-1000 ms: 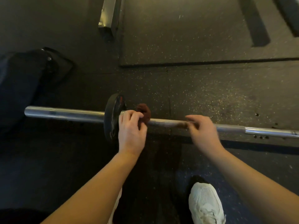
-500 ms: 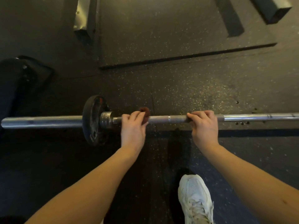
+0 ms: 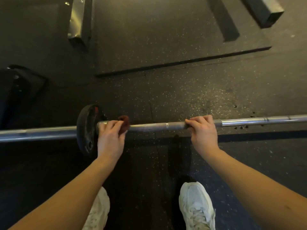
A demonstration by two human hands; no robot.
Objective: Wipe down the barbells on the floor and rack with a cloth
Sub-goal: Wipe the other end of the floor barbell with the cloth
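Note:
A steel barbell [image 3: 156,126] lies across the speckled rubber floor, with one black weight plate [image 3: 88,128] on its left sleeve. My left hand [image 3: 110,138] grips a dark red cloth [image 3: 124,122] around the shaft, right beside the plate's collar. Further right, my right hand [image 3: 203,131] curls over the shaft near the end of the knurled part. Most of the cloth is hidden under my left fingers.
A raised black mat [image 3: 166,39] lies behind the bar, with metal rack feet at its far left [image 3: 77,20] and far right [image 3: 265,12]. A dark bag [image 3: 18,90] sits at the left. My two white shoes [image 3: 196,206] stand just behind the bar.
My left hand with the cloth has slid left along the shaft toward the plate's collar. My right hand has settled into a grip over the bar. The camera has shifted.

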